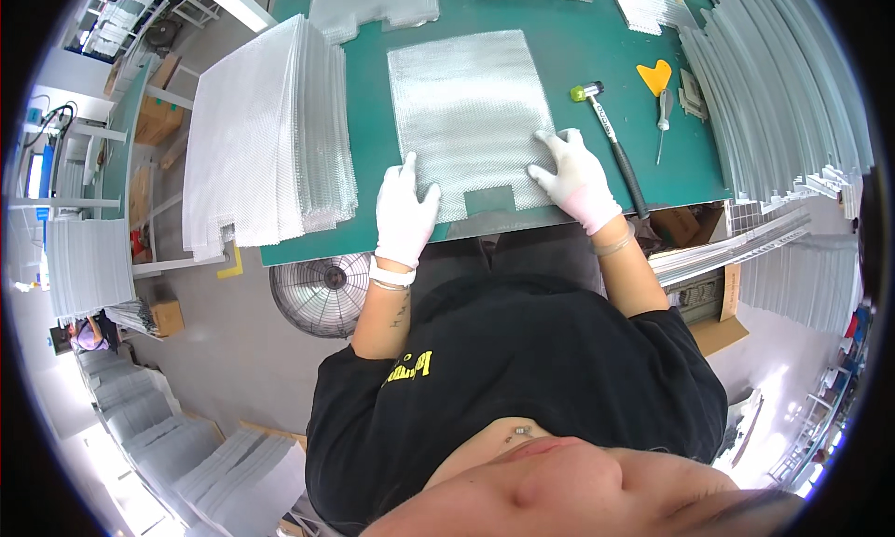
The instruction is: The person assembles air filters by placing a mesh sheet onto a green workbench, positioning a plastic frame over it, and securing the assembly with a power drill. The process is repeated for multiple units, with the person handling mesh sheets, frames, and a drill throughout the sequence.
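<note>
Silvery rectangular mesh sheet (466, 108) lay on green worktable (373, 136); white-gloved left hand (404, 213) and right hand (575, 176), apart, pressed flat on its near corners. Green-headed mallet (611, 136) lay beside.

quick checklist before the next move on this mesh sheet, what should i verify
1. Both hands on the sheet: ok. The left hand and right hand, both in white gloves, press flat on the near corners of the mesh sheet.
2. Sheet lying flat on the green table: ok, no lifted corner shows.
3. Notch at the near edge uncovered: ok, it sits between the hands.
4. Mallet off the sheet: ok, it lies just right of the right hand.
5. Stack of mesh sheets apart from the work: ok, on the left with a gap.
6. Sheet free of damage: cannot tell.
</note>
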A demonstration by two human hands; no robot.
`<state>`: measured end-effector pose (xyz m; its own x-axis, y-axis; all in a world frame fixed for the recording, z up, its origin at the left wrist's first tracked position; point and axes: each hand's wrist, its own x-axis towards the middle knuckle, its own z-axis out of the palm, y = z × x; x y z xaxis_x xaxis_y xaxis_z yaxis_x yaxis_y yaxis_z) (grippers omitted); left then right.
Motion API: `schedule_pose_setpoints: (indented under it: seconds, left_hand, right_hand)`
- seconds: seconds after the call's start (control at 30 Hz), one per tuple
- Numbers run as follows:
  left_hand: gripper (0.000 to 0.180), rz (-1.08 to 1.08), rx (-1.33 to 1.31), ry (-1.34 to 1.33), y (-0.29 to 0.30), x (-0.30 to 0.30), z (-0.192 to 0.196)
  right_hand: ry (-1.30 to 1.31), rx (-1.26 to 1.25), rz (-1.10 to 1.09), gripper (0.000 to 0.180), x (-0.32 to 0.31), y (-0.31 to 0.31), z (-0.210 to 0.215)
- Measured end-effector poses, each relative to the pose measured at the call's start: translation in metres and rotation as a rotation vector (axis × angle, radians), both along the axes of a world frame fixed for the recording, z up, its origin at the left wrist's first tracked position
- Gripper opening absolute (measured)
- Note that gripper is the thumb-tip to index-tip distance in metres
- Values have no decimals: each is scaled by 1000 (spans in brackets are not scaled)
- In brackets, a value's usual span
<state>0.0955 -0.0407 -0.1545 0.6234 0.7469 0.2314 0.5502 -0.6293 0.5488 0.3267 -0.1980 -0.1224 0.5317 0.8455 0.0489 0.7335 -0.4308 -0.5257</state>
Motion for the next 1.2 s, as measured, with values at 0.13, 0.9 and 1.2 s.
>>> schedule_pose_setpoints:
  seconds: [0.13,0.9,1.2]
  left_hand:
    - [60,-8,-56,8,1,1,6]
    - [40,-123,43,194,31,2,13]
    - [36,-102,30,184,30,0,12]
  right_hand:
    - [0,-1,10,52,1,0,-1]
    - [-174,-184,-574,66,415,98,-13]
    - [-87,-8,-640,76,353,97,42]
